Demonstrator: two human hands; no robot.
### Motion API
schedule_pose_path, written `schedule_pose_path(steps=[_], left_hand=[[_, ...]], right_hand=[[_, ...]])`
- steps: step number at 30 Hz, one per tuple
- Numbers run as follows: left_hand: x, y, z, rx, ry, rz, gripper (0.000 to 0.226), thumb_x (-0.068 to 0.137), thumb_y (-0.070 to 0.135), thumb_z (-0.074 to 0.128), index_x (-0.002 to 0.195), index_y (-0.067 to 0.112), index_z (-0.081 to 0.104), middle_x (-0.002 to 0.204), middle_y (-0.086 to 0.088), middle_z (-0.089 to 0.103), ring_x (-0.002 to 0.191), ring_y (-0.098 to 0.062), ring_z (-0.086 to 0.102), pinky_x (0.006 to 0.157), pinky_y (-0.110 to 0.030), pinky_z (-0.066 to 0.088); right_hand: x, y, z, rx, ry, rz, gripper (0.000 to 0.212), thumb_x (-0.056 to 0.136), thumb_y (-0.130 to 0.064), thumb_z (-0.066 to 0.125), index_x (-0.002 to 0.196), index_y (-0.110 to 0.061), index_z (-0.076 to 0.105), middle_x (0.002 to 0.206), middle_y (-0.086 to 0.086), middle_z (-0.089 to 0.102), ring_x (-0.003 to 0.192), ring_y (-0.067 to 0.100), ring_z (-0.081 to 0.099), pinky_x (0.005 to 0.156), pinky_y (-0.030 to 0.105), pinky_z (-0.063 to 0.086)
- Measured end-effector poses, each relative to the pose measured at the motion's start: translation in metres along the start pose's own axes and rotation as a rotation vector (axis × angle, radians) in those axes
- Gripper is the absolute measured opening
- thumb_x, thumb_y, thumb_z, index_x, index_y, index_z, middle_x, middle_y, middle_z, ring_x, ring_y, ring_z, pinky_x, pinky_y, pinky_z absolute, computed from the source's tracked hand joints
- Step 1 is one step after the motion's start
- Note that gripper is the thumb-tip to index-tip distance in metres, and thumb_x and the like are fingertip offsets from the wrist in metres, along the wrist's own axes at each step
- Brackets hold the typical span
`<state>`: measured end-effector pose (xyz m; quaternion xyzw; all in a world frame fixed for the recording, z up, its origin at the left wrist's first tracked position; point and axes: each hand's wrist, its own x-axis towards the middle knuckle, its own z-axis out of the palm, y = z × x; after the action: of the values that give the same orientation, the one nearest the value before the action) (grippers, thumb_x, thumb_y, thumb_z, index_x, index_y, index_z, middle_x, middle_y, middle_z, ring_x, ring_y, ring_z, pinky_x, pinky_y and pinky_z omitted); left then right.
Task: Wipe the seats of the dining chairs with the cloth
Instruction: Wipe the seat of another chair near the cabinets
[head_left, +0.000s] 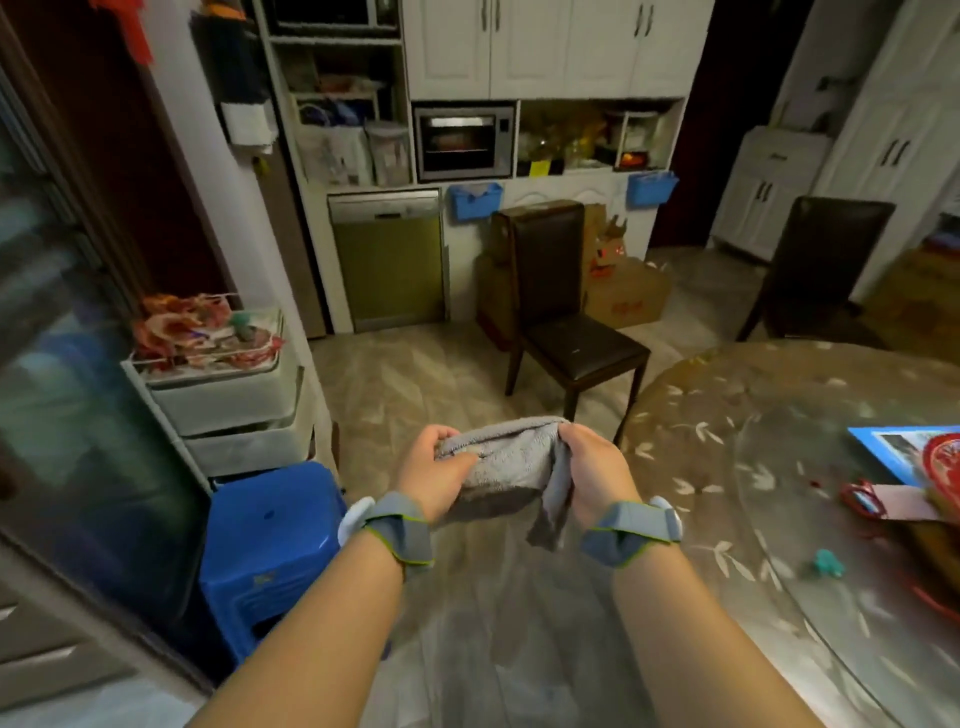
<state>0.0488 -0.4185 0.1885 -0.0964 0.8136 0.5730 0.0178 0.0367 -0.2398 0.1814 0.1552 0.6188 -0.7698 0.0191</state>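
A grey cloth (511, 467) is stretched between both my hands in front of me, above the floor. My left hand (434, 473) grips its left end with the thumb on top. My right hand (597, 473) grips its right end, and a loose corner hangs below that hand. A dark dining chair (582, 345) with a glossy brown seat stands ahead, just beyond the cloth and left of the round table. A second dark chair (821, 270) stands farther back on the right, its seat hidden.
A round table (779, 467) with a patterned cover fills the right side, carrying red items and a blue-edged sheet. A blue plastic stool (270, 545) and a white drawer cart (228, 395) stand on the left. Cardboard boxes (628, 291) sit behind the near chair.
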Motion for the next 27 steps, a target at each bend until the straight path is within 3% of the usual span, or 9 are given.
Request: schedule_pose_path(steps=[4, 8, 10, 12, 16, 20, 24, 27], left_hand=[[0.088, 0.02, 0.011, 0.159, -0.09, 0.069, 0.019, 0.081, 0.016, 0.069, 0.08, 0.026, 0.054, 0.077, 0.001, 0.06, 0.073, -0.017, 0.054, 0.07, -0.029, 0.044], [0.188, 0.037, 0.013, 0.22, -0.263, 0.197, 0.012, 0.088, 0.016, 0.065, 0.086, 0.024, 0.057, 0.078, 0.0, 0.06, 0.071, -0.014, 0.053, 0.069, -0.026, 0.043], [0.23, 0.038, 0.014, 0.219, -0.337, 0.202, 0.005, 0.091, 0.016, 0.061, 0.09, 0.021, 0.059, 0.076, -0.002, 0.057, 0.068, -0.013, 0.049, 0.06, -0.017, 0.039], [0.273, 0.032, 0.014, 0.157, -0.365, 0.167, 0.006, 0.094, 0.017, 0.056, 0.093, 0.015, 0.062, 0.077, -0.002, 0.057, 0.069, -0.012, 0.05, 0.06, -0.014, 0.039], [0.378, 0.022, 0.018, -0.04, -0.291, 0.077, 0.013, 0.097, 0.015, 0.052, 0.1, 0.01, 0.063, 0.09, -0.006, 0.066, 0.086, -0.018, 0.06, 0.078, -0.025, 0.047], [0.47, 0.017, 0.026, -0.028, -0.236, 0.068, 0.014, 0.093, 0.026, 0.06, 0.087, 0.014, 0.066, 0.082, -0.01, 0.068, 0.079, -0.026, 0.063, 0.073, -0.037, 0.049], [0.569, 0.016, 0.049, 0.085, -0.304, 0.057, 0.023, 0.092, 0.031, 0.06, 0.087, 0.009, 0.065, 0.085, -0.015, 0.069, 0.081, -0.03, 0.065, 0.076, -0.042, 0.051], [0.638, 0.014, 0.079, 0.215, -0.395, 0.103, 0.032, 0.091, 0.032, 0.06, 0.089, 0.0, 0.062, 0.086, -0.021, 0.066, 0.076, -0.026, 0.06, 0.072, -0.042, 0.047]], right_hand=[[0.075, -0.034, 0.002, -0.122, 0.078, -0.069, 0.019, 0.097, -0.018, 0.049, 0.081, -0.02, 0.06, 0.085, 0.004, 0.061, 0.088, 0.023, 0.056, 0.085, 0.039, 0.044], [0.168, -0.06, 0.006, -0.23, 0.11, -0.116, 0.021, 0.096, -0.02, 0.048, 0.077, -0.02, 0.058, 0.078, 0.001, 0.058, 0.076, 0.018, 0.055, 0.075, 0.033, 0.046], [0.209, -0.063, 0.01, -0.218, 0.135, -0.11, 0.017, 0.094, -0.019, 0.051, 0.078, -0.02, 0.058, 0.075, -0.003, 0.058, 0.066, 0.01, 0.053, 0.064, 0.024, 0.045], [0.247, -0.065, 0.016, -0.228, 0.163, -0.092, 0.019, 0.093, -0.016, 0.052, 0.075, -0.02, 0.058, 0.071, -0.004, 0.057, 0.062, 0.008, 0.052, 0.06, 0.021, 0.043], [0.328, -0.065, 0.041, -0.31, 0.155, -0.074, 0.02, 0.095, -0.021, 0.053, 0.077, -0.02, 0.063, 0.079, 0.001, 0.064, 0.075, 0.017, 0.059, 0.072, 0.03, 0.048], [0.398, -0.064, 0.058, -0.388, 0.204, -0.078, 0.026, 0.097, -0.026, 0.051, 0.075, -0.017, 0.063, 0.07, 0.0, 0.059, 0.068, 0.013, 0.057, 0.065, 0.027, 0.042], [0.483, -0.064, 0.064, -0.534, 0.268, -0.055, 0.027, 0.096, -0.024, 0.053, 0.071, -0.023, 0.061, 0.08, 0.007, 0.062, 0.064, 0.012, 0.057, 0.058, 0.022, 0.047], [0.544, -0.059, 0.053, -0.663, 0.345, -0.032, 0.025, 0.094, -0.028, 0.054, 0.07, -0.028, 0.064, 0.087, 0.007, 0.058, 0.078, 0.024, 0.06, 0.069, 0.036, 0.052]])
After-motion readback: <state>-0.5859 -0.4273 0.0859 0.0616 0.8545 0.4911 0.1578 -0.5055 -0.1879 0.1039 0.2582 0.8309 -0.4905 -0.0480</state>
